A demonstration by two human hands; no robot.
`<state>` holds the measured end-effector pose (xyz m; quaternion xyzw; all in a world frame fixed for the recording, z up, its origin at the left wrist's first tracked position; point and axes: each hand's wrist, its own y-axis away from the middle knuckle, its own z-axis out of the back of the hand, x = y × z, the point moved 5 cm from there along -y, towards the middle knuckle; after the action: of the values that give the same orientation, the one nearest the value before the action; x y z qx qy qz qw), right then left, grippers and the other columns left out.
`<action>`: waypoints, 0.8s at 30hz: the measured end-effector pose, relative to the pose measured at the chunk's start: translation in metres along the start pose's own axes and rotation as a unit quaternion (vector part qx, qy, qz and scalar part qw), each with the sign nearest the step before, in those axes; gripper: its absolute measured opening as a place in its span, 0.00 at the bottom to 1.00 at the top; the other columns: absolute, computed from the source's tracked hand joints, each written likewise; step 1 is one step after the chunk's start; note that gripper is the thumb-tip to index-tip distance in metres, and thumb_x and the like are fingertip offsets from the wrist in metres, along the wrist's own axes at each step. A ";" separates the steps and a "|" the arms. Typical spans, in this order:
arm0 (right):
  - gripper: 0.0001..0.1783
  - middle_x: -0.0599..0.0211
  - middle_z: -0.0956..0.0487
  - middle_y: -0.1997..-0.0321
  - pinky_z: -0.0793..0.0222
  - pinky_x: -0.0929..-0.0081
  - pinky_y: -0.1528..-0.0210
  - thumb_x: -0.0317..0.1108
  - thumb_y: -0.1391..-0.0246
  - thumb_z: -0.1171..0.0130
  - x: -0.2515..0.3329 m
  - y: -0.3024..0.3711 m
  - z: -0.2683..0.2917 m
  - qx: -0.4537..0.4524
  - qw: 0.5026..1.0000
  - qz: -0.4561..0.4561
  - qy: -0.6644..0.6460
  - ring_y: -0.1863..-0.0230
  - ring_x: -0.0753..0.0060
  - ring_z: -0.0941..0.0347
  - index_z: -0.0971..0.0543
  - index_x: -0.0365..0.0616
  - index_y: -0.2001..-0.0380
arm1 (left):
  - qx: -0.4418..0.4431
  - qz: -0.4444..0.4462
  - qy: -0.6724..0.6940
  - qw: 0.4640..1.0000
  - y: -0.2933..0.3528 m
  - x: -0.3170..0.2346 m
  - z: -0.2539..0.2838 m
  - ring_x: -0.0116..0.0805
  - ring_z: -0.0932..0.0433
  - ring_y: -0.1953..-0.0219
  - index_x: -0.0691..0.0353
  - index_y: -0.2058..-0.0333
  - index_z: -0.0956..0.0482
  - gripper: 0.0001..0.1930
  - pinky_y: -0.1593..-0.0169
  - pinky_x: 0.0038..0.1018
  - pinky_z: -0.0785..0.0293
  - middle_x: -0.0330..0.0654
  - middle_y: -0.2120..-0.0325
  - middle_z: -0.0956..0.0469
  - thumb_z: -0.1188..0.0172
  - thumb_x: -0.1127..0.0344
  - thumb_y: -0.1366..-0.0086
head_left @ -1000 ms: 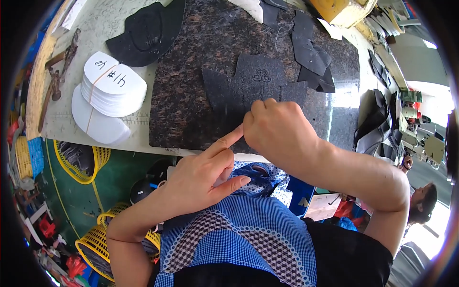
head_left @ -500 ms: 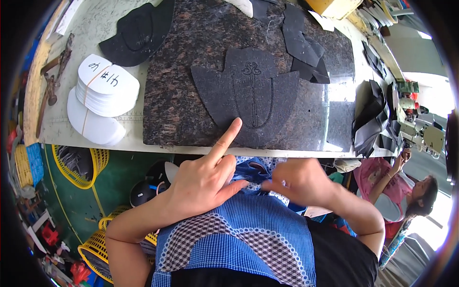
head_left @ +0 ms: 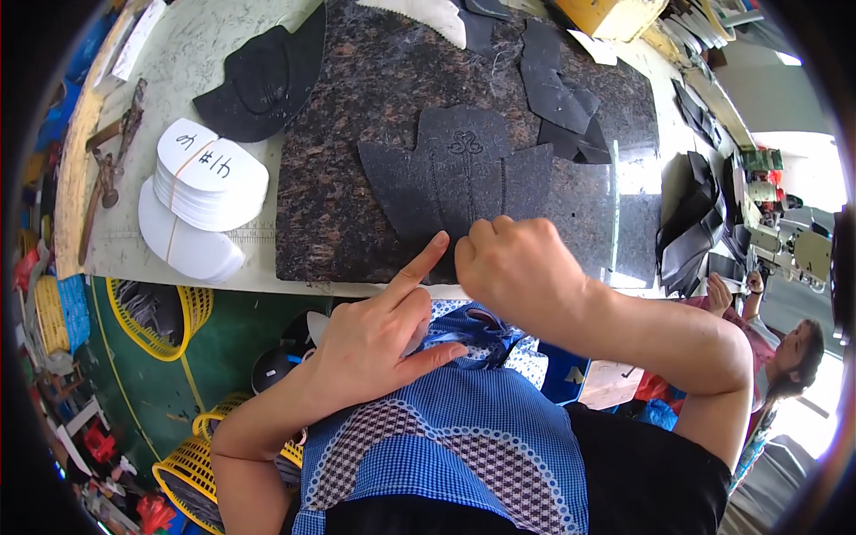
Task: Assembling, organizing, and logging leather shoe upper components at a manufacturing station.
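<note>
A black leather-like shoe-upper piece point(head_left: 468, 165), with a stitched curved outline and a small scroll ornament, lies flat on a dark speckled stone slab point(head_left: 330, 160). My left hand point(head_left: 379, 334) has its index finger stretched out, the tip at the piece's lower left edge. Its thumb stands apart and the other fingers curl in; nothing shows in it. My right hand point(head_left: 526, 272) is closed in a fist over the piece's near edge, covering that part. Whatever its fingers may hold is hidden.
Banded white card templates point(head_left: 214, 178) stand left of the slab, near a hammer point(head_left: 107, 178). More black cut pieces point(head_left: 557, 89) lie at the slab's far right, another point(head_left: 263, 80) at its far left. A yellow basket point(head_left: 169, 330) stands below. A co-worker point(head_left: 785, 357) sits at right.
My right hand has moved up from the apron onto the near edge of the black piece. My left hand stays pointing at the piece. The co-worker's hands have shifted.
</note>
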<state>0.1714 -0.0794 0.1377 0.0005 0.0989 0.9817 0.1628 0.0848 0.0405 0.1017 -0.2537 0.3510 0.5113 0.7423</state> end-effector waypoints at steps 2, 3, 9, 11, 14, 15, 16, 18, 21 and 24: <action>0.05 0.61 0.22 0.76 0.24 0.71 0.73 0.28 0.59 0.37 -0.027 0.009 -0.003 -0.061 0.994 -0.046 -0.085 0.72 0.66 0.20 0.23 0.40 0.79 | 0.012 0.006 0.017 1.000 0.000 -0.001 0.005 0.36 0.20 0.79 0.60 0.77 0.32 0.26 0.74 0.27 0.24 0.53 0.30 0.40 0.34 0.45 0.37; 0.06 0.60 0.23 0.77 0.26 0.70 0.74 0.27 0.58 0.38 -0.041 0.017 0.000 -0.120 0.974 -0.086 -0.173 0.73 0.65 0.21 0.25 0.39 0.80 | 0.010 0.007 0.015 1.000 0.002 -0.001 0.008 0.36 0.20 0.79 0.60 0.77 0.32 0.26 0.74 0.27 0.24 0.53 0.30 0.40 0.34 0.45 0.37; 0.06 0.59 0.30 0.82 0.33 0.61 0.75 0.26 0.52 0.52 -0.015 0.113 -0.037 -0.058 0.835 -0.210 -0.505 0.80 0.59 0.31 0.30 0.36 0.81 | -0.076 -0.054 0.223 0.970 0.007 -0.008 0.038 0.45 0.15 0.56 0.62 0.71 0.29 0.30 0.60 0.32 0.21 0.68 0.37 0.34 0.39 0.35 0.36; 0.17 0.60 0.23 0.79 0.27 0.63 0.72 0.40 0.41 0.37 0.021 0.123 -0.057 0.047 0.879 -0.157 -0.447 0.75 0.57 0.23 0.23 0.39 0.78 | -0.058 -0.116 0.205 0.970 0.007 -0.010 0.049 0.43 0.15 0.60 0.65 0.66 0.27 0.27 0.60 0.29 0.20 0.60 0.45 0.26 0.31 0.42 0.40; 0.23 0.63 0.21 0.76 0.26 0.68 0.71 0.53 0.42 0.33 0.017 0.097 -0.031 -0.047 0.795 -0.146 -0.587 0.73 0.66 0.21 0.19 0.39 0.69 | 0.011 -0.046 0.196 0.980 -0.003 -0.028 0.035 0.45 0.19 0.57 0.62 0.61 0.23 0.28 0.56 0.34 0.22 0.52 0.54 0.24 0.36 0.39 0.38; 0.24 0.66 0.20 0.75 0.26 0.70 0.71 0.53 0.44 0.32 0.015 0.089 -0.021 -0.110 0.711 -0.167 -0.675 0.72 0.70 0.21 0.18 0.39 0.66 | 0.043 0.007 0.210 0.977 -0.007 -0.035 0.027 0.46 0.22 0.54 0.62 0.61 0.22 0.32 0.53 0.38 0.24 0.52 0.56 0.23 0.41 0.33 0.37; 0.22 0.70 0.21 0.73 0.29 0.75 0.71 0.48 0.45 0.28 0.018 0.083 -0.023 -0.073 0.678 -0.178 -0.710 0.71 0.79 0.24 0.19 0.38 0.62 | 0.037 -0.047 0.206 0.977 -0.012 -0.036 0.016 0.45 0.22 0.55 0.60 0.57 0.20 0.30 0.54 0.36 0.24 0.50 0.57 0.24 0.40 0.36 0.36; 0.12 0.74 0.22 0.74 0.34 0.81 0.72 0.34 0.42 0.32 0.030 0.079 -0.036 -0.032 0.608 -0.192 -0.770 0.72 0.87 0.30 0.19 0.37 0.62 | 0.025 -0.076 0.215 0.973 -0.014 -0.038 0.010 0.41 0.18 0.64 0.56 0.44 0.24 0.26 0.60 0.31 0.22 0.49 0.57 0.25 0.32 0.52 0.37; 0.07 0.75 0.22 0.75 0.37 0.82 0.73 0.30 0.39 0.36 0.021 0.090 -0.042 -0.028 0.628 -0.197 -0.752 0.75 0.89 0.32 0.18 0.35 0.66 | 0.072 0.061 0.264 0.960 -0.001 -0.026 0.007 0.37 0.16 0.69 0.54 0.33 0.36 0.36 0.64 0.28 0.22 0.47 0.63 0.24 0.30 0.63 0.38; 0.13 0.71 0.21 0.71 0.36 0.82 0.73 0.36 0.45 0.28 0.002 0.094 -0.042 -0.017 0.637 -0.156 -0.755 0.73 0.85 0.30 0.16 0.36 0.64 | 0.116 0.187 0.364 0.905 0.002 -0.011 0.017 0.20 0.24 0.73 0.56 0.28 0.47 0.46 0.68 0.20 0.30 0.37 0.79 0.24 0.31 0.74 0.40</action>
<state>0.1382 -0.1739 0.1151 0.7231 -0.0768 0.6011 0.3314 0.0847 0.0471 0.1212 -0.2643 0.6946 0.4686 0.4776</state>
